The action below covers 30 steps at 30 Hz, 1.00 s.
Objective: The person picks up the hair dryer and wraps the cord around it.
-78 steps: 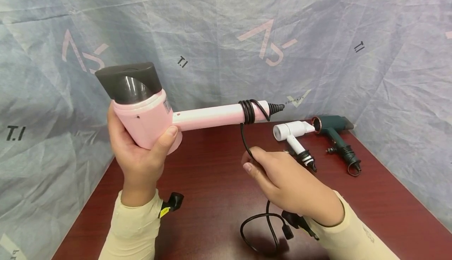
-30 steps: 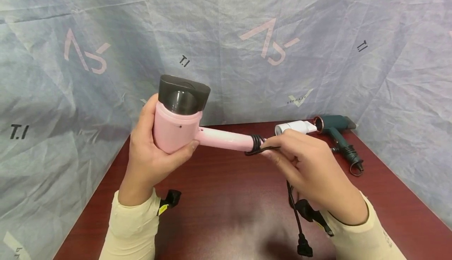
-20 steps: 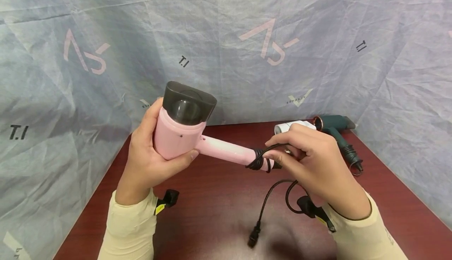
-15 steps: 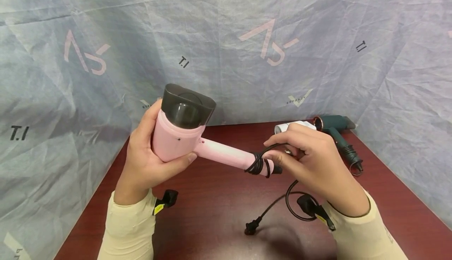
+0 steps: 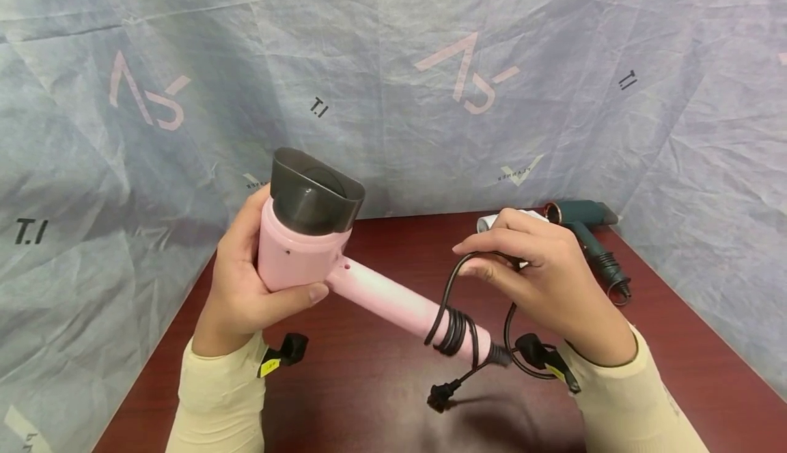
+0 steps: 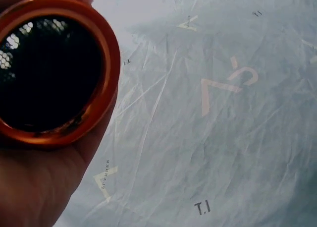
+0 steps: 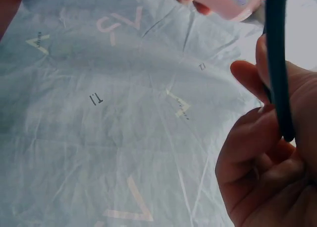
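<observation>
My left hand (image 5: 236, 282) grips the body of a pink hair dryer (image 5: 298, 262), thumb across its side. The dark translucent nozzle (image 5: 316, 200) points up, and the handle slopes down to the right. In the left wrist view, the dryer's round end shows a coppery ring (image 6: 110, 63) around a dark centre. Several turns of black power cord (image 5: 453, 330) wrap the handle's lower end. From them a loose loop rises to my right hand (image 5: 541, 268), which pinches the cord between thumb and fingers. The plug (image 5: 440, 395) hangs low over the table.
On the reddish-brown table (image 5: 344, 398), a white hair dryer (image 5: 489, 223) sits mostly hidden behind my right hand. Right of it lies a dark green one (image 5: 584, 214) with its cord wound on the handle. Grey printed cloth (image 5: 393, 98) encloses the back and sides.
The dryer has shifted right and its handle end has tipped downward. My right hand has risen and moved right with the cord. Lately the loop between hand and handle has widened.
</observation>
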Each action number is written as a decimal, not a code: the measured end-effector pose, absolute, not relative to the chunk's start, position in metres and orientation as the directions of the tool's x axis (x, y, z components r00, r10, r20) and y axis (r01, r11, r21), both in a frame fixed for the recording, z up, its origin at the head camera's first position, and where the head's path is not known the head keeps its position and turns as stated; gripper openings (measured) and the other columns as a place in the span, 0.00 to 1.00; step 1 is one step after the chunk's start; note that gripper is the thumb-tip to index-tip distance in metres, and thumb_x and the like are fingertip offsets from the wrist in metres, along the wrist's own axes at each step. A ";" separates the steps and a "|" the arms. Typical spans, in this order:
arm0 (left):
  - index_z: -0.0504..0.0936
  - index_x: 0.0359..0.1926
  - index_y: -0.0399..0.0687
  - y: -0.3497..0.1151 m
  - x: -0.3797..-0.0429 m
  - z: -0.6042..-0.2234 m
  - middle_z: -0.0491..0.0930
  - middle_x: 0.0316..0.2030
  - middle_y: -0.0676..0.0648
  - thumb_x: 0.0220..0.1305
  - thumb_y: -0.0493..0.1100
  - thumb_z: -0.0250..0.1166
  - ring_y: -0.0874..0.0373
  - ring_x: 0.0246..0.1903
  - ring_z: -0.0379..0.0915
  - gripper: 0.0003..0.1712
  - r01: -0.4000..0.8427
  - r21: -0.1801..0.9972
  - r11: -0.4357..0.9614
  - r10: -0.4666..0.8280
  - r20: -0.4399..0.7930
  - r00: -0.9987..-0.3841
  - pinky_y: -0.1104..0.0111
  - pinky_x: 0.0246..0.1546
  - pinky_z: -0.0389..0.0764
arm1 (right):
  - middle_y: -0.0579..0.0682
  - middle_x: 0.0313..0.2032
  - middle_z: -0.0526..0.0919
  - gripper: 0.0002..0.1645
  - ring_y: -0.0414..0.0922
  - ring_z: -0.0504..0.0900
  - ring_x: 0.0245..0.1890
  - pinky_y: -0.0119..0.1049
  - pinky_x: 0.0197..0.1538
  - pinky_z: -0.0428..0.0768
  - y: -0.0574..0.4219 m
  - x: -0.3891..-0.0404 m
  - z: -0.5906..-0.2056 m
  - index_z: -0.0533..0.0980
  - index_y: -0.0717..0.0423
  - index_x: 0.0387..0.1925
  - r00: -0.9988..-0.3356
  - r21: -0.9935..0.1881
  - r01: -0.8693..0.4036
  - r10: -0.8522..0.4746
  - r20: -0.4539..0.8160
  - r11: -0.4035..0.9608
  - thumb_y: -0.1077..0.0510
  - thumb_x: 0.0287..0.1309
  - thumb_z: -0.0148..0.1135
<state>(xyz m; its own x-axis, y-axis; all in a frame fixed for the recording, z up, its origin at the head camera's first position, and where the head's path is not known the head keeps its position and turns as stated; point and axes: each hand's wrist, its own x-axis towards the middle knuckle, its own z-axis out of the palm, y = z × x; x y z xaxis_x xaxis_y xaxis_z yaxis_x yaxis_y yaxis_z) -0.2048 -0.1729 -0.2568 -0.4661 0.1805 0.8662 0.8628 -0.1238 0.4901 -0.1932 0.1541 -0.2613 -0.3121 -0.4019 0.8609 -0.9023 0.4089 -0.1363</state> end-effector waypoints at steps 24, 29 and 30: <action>0.69 0.66 0.26 -0.157 -0.211 -0.260 0.81 0.50 0.35 0.39 0.26 0.71 0.44 0.45 0.80 0.46 0.855 0.448 -0.261 -0.031 0.881 -0.471 0.60 0.47 0.81 | 0.33 0.31 0.80 0.13 0.30 0.74 0.30 0.25 0.33 0.72 0.135 -0.210 -0.285 0.85 0.43 0.42 -0.426 -0.225 -0.878 -0.477 0.769 0.422 0.63 0.60 0.66; 0.70 0.65 0.26 -0.154 -0.212 -0.258 0.81 0.49 0.34 0.39 0.24 0.69 0.43 0.44 0.81 0.45 0.851 0.450 -0.269 -0.066 0.873 -0.483 0.59 0.45 0.83 | 0.37 0.23 0.72 0.14 0.31 0.69 0.24 0.25 0.28 0.69 0.129 -0.209 -0.290 0.74 0.46 0.26 -0.433 -0.192 -0.847 -0.435 0.790 0.495 0.67 0.60 0.65; 0.70 0.65 0.26 -0.154 -0.212 -0.258 0.80 0.49 0.34 0.39 0.24 0.69 0.43 0.44 0.81 0.45 0.852 0.451 -0.265 -0.074 0.872 -0.484 0.59 0.46 0.83 | 0.37 0.22 0.70 0.15 0.31 0.67 0.23 0.25 0.27 0.69 0.129 -0.209 -0.291 0.73 0.47 0.25 -0.436 -0.206 -0.847 -0.420 0.796 0.490 0.66 0.62 0.65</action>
